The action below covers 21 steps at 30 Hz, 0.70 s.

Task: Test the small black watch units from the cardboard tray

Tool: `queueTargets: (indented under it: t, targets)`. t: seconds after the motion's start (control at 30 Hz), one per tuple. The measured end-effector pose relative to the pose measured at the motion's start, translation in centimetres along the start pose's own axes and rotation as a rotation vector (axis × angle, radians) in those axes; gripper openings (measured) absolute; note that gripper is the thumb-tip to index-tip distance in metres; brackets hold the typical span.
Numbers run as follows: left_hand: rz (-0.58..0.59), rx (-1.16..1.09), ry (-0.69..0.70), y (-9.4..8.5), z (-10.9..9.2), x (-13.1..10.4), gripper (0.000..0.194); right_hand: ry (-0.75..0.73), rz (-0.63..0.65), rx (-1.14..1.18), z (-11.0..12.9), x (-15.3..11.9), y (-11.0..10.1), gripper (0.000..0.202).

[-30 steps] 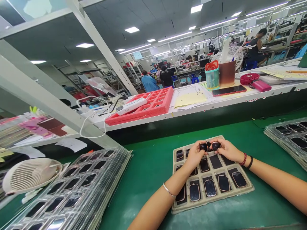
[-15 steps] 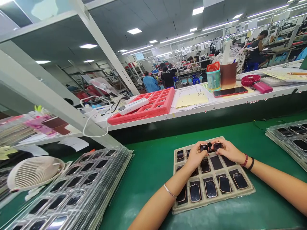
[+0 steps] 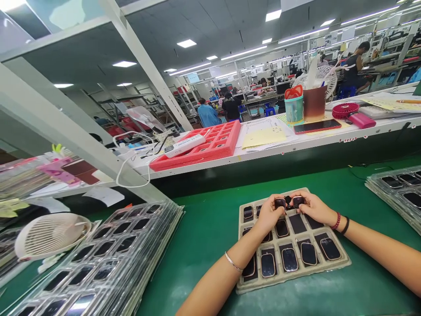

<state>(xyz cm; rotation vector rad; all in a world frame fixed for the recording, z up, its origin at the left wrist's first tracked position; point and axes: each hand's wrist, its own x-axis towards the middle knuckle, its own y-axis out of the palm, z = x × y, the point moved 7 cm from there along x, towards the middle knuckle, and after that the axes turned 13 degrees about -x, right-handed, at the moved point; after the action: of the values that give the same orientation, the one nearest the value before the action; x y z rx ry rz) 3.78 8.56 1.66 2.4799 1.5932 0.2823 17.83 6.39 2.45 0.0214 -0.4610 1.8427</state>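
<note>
My left hand (image 3: pixel 271 211) is closed on a small dark smartwatch body (image 3: pixel 280 203) with a rounded, gold-coloured frame. Another one, a matching smartwatch body (image 3: pixel 298 202), is pinched between the thumb and fingers of my right hand (image 3: pixel 313 208). Both are raised side by side over the far rows of a beige moulded tray (image 3: pixel 292 280). Several more watch bodies sit in the tray's pockets, among them a gold-rimmed one (image 3: pixel 290 259) in the near row. My left forearm covers part of the tray's left side.
Stacked clear trays of dark watch screens (image 3: pixel 101 248) stand at the left, beside a white fan (image 3: pixel 49 237). Another tray stack (image 3: pixel 397 193) lies at the right edge. The shelf ahead carries a red foam tray (image 3: pixel 210 151), papers, a phone (image 3: pixel 317 126) and cups. People sit farther back.
The whole view has shifted very slightly to the right. Both hands keep their hold on the two watch bodies, in almost the same place over the tray.
</note>
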Motion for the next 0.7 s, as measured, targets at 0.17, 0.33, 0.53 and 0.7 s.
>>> queueTargets:
  t: [0.17, 0.33, 0.53, 0.7]
  targets:
    - [-0.026, 0.009, 0.000, -0.2, 0.1, 0.1, 0.037, 0.014, -0.002, 0.005, -0.4, 0.0, 0.1, 0.039]
    - [-0.052, -0.040, -0.038, -0.4, 0.2, 0.0, 0.063, 0.042, -0.039, -0.018, -1.1, -0.1, -0.4, 0.057]
    - [-0.040, 0.037, -0.056, -0.8, 0.3, -0.1, 0.057, 0.083, -0.006, -0.044, -1.7, 0.0, -0.6, 0.059]
    - [0.003, -0.043, -0.020, -0.6, 0.7, 0.1, 0.064, 0.041, 0.011, -0.070, -1.2, 0.1, -0.5, 0.053]
